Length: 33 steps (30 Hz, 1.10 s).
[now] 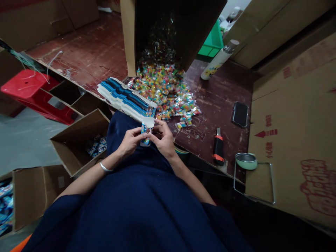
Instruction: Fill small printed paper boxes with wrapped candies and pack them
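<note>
Between my two hands, above my lap, is a small blue printed carton (146, 132) with a white flap standing up at its top. My left hand (130, 140) pinches its left side, thumb in front. On the other side my right hand (163, 138) grips it with thumb and fingers. Just beyond lies a long row of flattened blue and white cartons (123, 96), stacked overlapping along the table edge. Behind that row, a heap of small clear packets of colourful candy (162, 87) spills out of a large cardboard box (128, 38) lying open towards me.
On the dark red table (210, 101) are a white flask (219, 60), a phone (240, 114) and an orange-black utility knife (218, 148) with its blade out. A green cup (246, 161) sits in a wire holder. Open boxes (76, 143) with blue packs and a red stool (31, 87) stand left.
</note>
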Motion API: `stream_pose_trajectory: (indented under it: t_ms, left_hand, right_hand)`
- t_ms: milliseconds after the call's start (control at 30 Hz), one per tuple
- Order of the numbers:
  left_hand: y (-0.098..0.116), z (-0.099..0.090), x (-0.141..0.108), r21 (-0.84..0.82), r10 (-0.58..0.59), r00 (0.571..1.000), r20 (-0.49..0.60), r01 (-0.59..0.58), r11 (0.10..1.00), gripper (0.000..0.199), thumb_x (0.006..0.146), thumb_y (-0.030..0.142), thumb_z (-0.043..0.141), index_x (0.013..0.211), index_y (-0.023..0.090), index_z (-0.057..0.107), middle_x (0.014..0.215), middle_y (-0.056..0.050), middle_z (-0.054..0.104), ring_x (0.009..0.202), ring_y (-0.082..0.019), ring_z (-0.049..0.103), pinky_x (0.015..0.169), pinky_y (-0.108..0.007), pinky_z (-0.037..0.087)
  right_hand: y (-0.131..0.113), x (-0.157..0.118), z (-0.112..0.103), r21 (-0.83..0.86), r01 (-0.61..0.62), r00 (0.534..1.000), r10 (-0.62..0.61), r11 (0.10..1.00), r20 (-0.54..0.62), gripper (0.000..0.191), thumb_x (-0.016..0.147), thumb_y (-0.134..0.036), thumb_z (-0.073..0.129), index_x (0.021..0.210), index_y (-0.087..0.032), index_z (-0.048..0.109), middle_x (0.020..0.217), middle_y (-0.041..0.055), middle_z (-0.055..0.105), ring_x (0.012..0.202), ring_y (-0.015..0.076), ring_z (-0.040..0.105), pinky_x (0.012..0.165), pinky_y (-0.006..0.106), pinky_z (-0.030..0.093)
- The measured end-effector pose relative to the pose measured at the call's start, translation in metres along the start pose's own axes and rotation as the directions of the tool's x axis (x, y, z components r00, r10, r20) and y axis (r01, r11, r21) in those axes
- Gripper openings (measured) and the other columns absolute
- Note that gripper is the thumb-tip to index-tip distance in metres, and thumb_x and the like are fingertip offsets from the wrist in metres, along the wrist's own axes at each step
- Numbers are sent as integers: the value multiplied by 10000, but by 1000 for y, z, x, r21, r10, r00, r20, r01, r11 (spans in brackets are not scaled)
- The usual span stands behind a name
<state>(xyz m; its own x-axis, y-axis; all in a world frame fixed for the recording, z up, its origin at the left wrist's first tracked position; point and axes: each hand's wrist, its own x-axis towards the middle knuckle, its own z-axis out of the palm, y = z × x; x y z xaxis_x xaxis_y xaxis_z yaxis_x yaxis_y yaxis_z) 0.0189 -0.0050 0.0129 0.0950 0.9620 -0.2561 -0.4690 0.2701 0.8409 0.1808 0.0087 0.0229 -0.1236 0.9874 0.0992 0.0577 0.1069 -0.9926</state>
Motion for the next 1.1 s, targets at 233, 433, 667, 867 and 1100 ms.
stream_pose_trajectory:
  t_ms: [233, 433, 667, 867, 1100]
  left_hand:
    - [-10, 5, 1, 88, 234, 965, -121, -224, 970, 456, 652, 380, 959, 959, 165, 698, 808, -1, 731, 715, -131, 694, 686, -237, 579]
    - [-15, -3, -4, 318, 374, 927, 10, -357, 878, 648, 784, 363, 865, 1364, 239, 605, 1122, -40, 701, 718, -106, 693, 699, -236, 595]
    - [-2, -9, -2, 351, 176, 963, 206, -241, 905, 431, 805, 416, 829, 1116, 171, 658, 1043, -66, 695, 938, -198, 679, 823, -289, 592]
    - [4, -7, 0, 353, 243, 959, 144, -279, 893, 443, 773, 354, 849, 1076, 205, 562, 1027, -37, 610, 934, -172, 631, 753, -241, 573]
    - [11, -7, -3, 356, 258, 957, 137, -290, 889, 413, 776, 315, 836, 1040, 205, 539, 1009, -21, 570, 903, -154, 628, 726, -231, 581]
  right_hand:
    - [12, -1, 10, -22, 77, 987, -79, 997, -138, 420, 862, -466, 789, 1196, -242, 668, 762, -28, 679, 659, 147, 629, 635, 277, 535]
    - [27, -1, 11, -156, 211, 949, -241, 965, -205, 392, 922, -488, 712, 1235, -254, 687, 895, 5, 672, 738, 153, 628, 717, 301, 555]
    - [22, 1, -1, -287, 270, 947, -307, 919, -95, 236, 981, -456, 610, 876, -251, 659, 893, 44, 665, 823, 209, 632, 776, 368, 535]
    - [13, 6, 7, -35, 150, 981, -153, 988, -123, 310, 916, -536, 683, 993, -255, 577, 1073, 68, 698, 949, 213, 691, 853, 368, 579]
    - [-3, 16, 1, 80, 78, 995, -82, 994, 49, 383, 831, -572, 785, 797, -235, 606, 874, 28, 698, 827, 192, 673, 794, 345, 571]
